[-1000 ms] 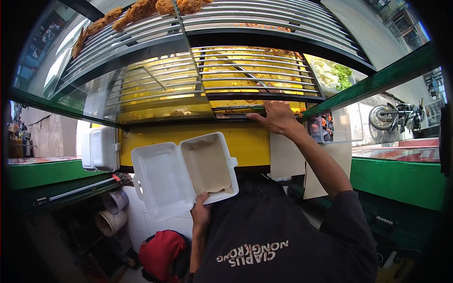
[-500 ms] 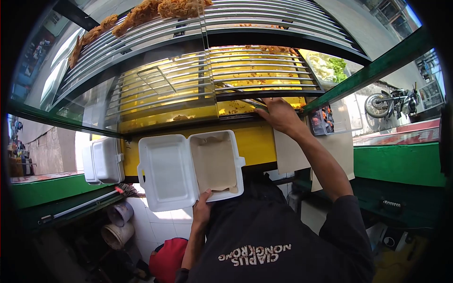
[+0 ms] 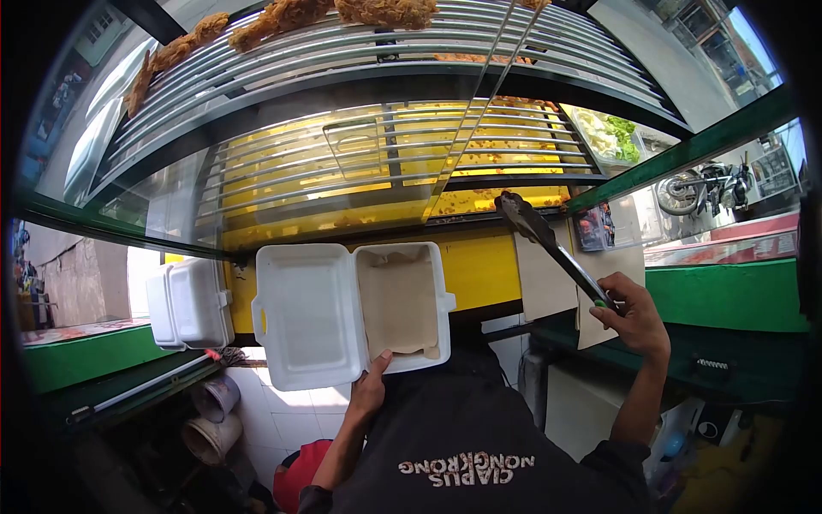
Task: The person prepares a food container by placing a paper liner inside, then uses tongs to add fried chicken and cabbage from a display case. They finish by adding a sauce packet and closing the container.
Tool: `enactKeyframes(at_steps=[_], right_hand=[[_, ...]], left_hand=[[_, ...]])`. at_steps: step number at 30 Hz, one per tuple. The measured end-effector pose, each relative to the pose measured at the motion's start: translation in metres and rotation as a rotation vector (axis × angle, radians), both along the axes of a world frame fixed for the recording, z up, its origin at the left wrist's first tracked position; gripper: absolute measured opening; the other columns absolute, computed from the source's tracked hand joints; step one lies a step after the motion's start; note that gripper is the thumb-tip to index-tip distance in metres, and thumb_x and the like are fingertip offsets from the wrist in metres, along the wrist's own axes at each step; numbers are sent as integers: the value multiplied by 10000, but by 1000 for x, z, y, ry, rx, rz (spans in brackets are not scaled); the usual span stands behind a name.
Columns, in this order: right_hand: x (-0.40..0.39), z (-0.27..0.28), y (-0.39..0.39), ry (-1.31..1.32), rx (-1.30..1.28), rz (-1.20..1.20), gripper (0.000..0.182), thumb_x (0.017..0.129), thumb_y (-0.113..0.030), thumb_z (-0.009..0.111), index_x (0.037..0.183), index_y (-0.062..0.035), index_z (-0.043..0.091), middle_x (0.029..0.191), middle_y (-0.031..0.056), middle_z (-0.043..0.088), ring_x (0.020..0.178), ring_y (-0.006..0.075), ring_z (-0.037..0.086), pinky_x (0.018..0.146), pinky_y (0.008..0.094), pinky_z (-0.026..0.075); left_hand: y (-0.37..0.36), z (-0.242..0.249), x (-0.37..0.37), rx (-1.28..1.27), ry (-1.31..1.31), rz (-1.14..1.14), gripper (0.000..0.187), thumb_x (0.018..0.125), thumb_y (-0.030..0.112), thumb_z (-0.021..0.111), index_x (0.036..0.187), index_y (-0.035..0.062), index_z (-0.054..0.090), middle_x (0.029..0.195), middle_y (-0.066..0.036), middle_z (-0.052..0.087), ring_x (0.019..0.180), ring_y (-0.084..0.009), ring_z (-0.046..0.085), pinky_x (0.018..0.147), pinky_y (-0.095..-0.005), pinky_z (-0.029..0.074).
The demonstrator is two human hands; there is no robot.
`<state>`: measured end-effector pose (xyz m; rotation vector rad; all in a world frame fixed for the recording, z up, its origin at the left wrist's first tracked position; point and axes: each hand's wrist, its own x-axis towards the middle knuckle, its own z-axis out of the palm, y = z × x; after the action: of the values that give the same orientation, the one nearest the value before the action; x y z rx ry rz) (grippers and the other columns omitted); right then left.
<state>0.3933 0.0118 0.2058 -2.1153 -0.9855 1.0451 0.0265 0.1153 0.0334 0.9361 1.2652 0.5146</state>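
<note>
Left hand (image 3: 370, 396) grips the open foam clamshell box (image 3: 351, 313) at its near edge, thumb laid on the paper-lined half, fingers closed beneath. The box sits level at centre frame; its empty lid half lies toward 9 o'clock, the lined half toward 3 o'clock.

Right hand (image 3: 635, 313) is at 3 o'clock, fingers wrapped around the handle end of the tongs (image 3: 548, 242). The tongs angle up toward 11 o'clock, tips close together and holding nothing, just below the wire racks (image 3: 402, 163) of the display case.

Fried chicken pieces (image 3: 287, 15) lie on the top rack at 12 o'clock. A tub of salad greens (image 3: 610, 137) sits at 2 o'clock. A stack of closed foam boxes (image 3: 188, 301) rests at 9 o'clock.
</note>
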Motion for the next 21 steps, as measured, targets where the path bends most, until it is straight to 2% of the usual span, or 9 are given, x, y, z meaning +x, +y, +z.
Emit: enactKeyframes(at_steps=[3, 4, 7, 9, 12, 14, 15, 17, 21], right_hand=[[-12, 19, 29, -170, -105, 19, 332, 869, -171, 719, 1101, 26, 587, 765, 68, 548, 658, 118, 579, 587, 266, 492], [-15, 21, 41, -295, -34, 86, 326, 900, -226, 682, 1076, 27, 576, 680, 62, 559, 592, 127, 582, 543, 268, 488], [-4, 10, 74, -458, 56, 145, 358, 915, -278, 657, 1027, 50, 567, 664, 72, 584, 545, 140, 585, 522, 283, 492], [-13, 27, 111, -310, -107, 8, 383, 913, -306, 648, 988, 61, 567, 672, 121, 578, 572, 201, 608, 566, 347, 516], [0, 14, 149, -420, -70, 24, 390, 921, -317, 619, 926, 71, 581, 683, 154, 597, 566, 239, 624, 556, 365, 525], [13, 0, 174, -608, -22, 67, 427, 928, -345, 579, 883, 79, 604, 713, 179, 628, 591, 258, 653, 557, 365, 545], [17, 2, 187, -649, -83, 172, 484, 927, -375, 560, 947, 103, 631, 794, 219, 667, 671, 271, 693, 610, 355, 572], [4, 14, 212, -609, -294, 47, 504, 907, -383, 586, 1054, 96, 639, 873, 260, 673, 814, 310, 705, 721, 360, 572], [18, -3, 242, -707, -304, 158, 524, 885, -408, 608, 1102, 68, 648, 943, 261, 681, 871, 317, 703, 762, 360, 565]], left_hand=[[3, -5, -4, -42, 22, -40, 398, 943, 257, 550, 1178, -61, 597, 1139, -138, 626, 1076, -219, 575, 970, -319, 422], [4, -6, -6, -86, 44, -91, 406, 946, 259, 546, 1189, -64, 590, 1149, -143, 623, 1080, -224, 578, 974, -323, 423], [7, -2, -8, -23, -13, -74, 430, 948, 268, 541, 1214, -69, 570, 1170, -157, 616, 1095, -233, 581, 983, -331, 427], [6, -16, -15, 5, -47, -65, 440, 947, 271, 542, 1225, -70, 562, 1182, -159, 612, 1101, -235, 582, 986, -333, 429], [5, -21, -22, 25, -87, -37, 449, 948, 273, 543, 1238, -69, 550, 1198, -161, 606, 1112, -238, 580, 993, -338, 430], [3, -20, -22, 32, -97, -12, 448, 949, 272, 543, 1241, -67, 548, 1203, -160, 603, 1117, -238, 578, 997, -340, 430], [1, -19, -21, 43, -104, 3, 450, 949, 271, 546, 1247, -66, 543, 1210, -160, 598, 1118, -239, 576, 997, -341, 429], [-3, -19, -22, 63, -111, 25, 452, 949, 271, 548, 1253, -65, 538, 1216, -160, 594, 1118, -239, 575, 997, -343, 429], [-6, -10, -22, 21, -121, 45, 450, 965, 272, 555, 1275, -53, 532, 1259, -143, 582, 1184, -248, 520, 1048, -333, 355]])
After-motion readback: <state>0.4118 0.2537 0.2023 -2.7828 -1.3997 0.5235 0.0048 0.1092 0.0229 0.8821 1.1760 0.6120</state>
